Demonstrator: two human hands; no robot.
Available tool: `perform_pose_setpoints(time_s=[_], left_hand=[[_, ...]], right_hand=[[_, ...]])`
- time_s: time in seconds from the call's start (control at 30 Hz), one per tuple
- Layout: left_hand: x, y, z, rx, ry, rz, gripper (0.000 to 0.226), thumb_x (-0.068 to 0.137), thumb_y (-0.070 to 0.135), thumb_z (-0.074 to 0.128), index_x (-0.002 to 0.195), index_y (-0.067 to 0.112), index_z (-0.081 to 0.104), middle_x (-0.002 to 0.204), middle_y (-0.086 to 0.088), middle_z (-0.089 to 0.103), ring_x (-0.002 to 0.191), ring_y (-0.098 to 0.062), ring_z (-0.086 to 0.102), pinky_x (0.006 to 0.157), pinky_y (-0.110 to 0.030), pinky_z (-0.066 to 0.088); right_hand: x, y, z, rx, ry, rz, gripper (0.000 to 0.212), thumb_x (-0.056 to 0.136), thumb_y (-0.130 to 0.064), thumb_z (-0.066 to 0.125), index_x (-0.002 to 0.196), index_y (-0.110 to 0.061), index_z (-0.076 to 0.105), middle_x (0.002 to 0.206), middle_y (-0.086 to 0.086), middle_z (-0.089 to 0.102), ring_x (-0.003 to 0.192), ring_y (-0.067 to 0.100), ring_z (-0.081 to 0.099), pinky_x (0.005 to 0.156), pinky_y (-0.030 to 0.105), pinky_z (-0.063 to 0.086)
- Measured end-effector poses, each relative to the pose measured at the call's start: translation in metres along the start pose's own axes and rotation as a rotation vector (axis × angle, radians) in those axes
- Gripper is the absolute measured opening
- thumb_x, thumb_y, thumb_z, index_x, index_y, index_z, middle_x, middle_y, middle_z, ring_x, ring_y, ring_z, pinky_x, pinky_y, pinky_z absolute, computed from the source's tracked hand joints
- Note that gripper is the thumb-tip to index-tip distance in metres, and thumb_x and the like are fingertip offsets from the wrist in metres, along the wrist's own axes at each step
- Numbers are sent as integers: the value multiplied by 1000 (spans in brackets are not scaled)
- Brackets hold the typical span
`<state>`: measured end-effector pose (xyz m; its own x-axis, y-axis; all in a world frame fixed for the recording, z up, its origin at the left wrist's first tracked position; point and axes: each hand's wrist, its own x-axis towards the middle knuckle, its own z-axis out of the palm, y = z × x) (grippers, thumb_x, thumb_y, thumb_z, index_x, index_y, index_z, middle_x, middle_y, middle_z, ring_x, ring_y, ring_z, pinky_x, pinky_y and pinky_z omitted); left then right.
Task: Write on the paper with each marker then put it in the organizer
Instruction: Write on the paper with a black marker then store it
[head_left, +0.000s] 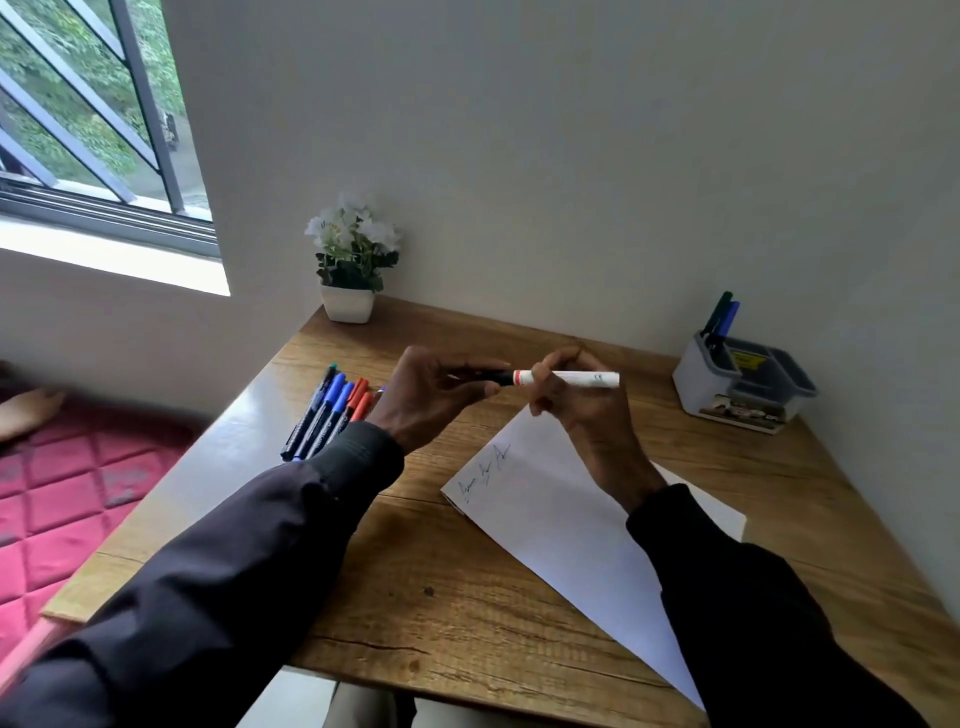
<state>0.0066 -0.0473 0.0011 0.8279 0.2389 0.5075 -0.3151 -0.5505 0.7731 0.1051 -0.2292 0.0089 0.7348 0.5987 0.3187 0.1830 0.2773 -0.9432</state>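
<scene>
A white marker (582, 379) with a red band and a dark cap end is held level above the table. My right hand (576, 410) grips its white barrel. My left hand (436, 395) pinches the dark cap end. Below the hands lies a white sheet of paper (561, 514) with a few scribbles near its left corner. Several markers (327, 415), blue, red and dark, lie in a bunch at the table's left side. The grey organizer (748, 384) stands at the back right with a blue and a dark marker upright in it.
A white pot of white flowers (350, 260) stands at the table's (467, 613) back left corner by the wall. A window is at the upper left. A red quilted mat (67, 499) lies left of the table.
</scene>
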Motion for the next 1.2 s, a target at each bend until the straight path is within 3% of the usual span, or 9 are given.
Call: perform_pose_setpoints(time_s=[0.13,0.3,0.4,0.6,0.67,0.73,0.8,1.03,1.2], left_hand=[[-1,6,6,68,-19,117,28,88,8,72,114,17,72,108,17,70,101,3,68,84,-12,53],[-3,9,8,233,-2,272,22,89,18,69,110,13,75,97,-1,70,85,-12,66,70,-22,54],[0,11,7,292,-12,300,15,91,13,68,103,8,76,90,1,66,78,-12,61,64,-24,51],[3,25,1,238,-94,161,19,91,11,71,102,26,74,77,25,61,75,-4,62,64,-14,47],[5,29,-1,197,-118,104,17,91,16,71,102,29,74,76,22,66,74,-4,65,64,-13,49],[7,30,-3,176,-131,46,8,92,23,71,94,21,79,73,6,72,69,-13,68,64,-31,56],[9,33,-6,157,-136,7,18,92,25,70,81,12,78,70,-8,72,65,-30,66,62,-48,55],[9,39,-7,-55,-227,-189,20,94,14,68,84,1,78,66,-8,70,62,-12,62,63,-28,52],[5,43,-2,131,-176,-89,17,92,20,69,79,27,77,66,5,71,64,-15,67,64,-39,58]], right_hand=[[-3,-4,8,25,-17,128,17,90,-26,72,85,-12,65,77,14,64,61,23,57,51,28,44],[-3,-10,7,30,16,163,22,99,-16,64,78,-8,64,70,19,64,52,20,56,46,25,42],[-2,-13,5,40,-15,203,25,100,-14,63,76,-9,65,66,15,65,50,16,55,44,21,40],[0,-23,-3,4,-112,205,26,99,-9,62,73,-7,63,64,14,64,49,15,54,43,21,40],[1,-27,-4,11,-130,196,29,99,-7,61,70,-8,61,62,15,63,47,15,52,42,20,38],[3,-30,-4,21,-140,175,32,98,-7,60,67,-11,61,61,15,61,45,15,51,41,20,37],[5,-33,-6,23,-160,156,33,97,-9,61,64,-14,63,60,15,61,45,15,51,40,20,37],[2,-30,-11,33,-180,156,32,93,-15,63,62,-18,61,59,14,59,45,15,50,41,20,37],[5,-21,-9,109,-71,229,35,94,-5,62,60,-15,64,55,7,56,43,12,45,40,19,29]])
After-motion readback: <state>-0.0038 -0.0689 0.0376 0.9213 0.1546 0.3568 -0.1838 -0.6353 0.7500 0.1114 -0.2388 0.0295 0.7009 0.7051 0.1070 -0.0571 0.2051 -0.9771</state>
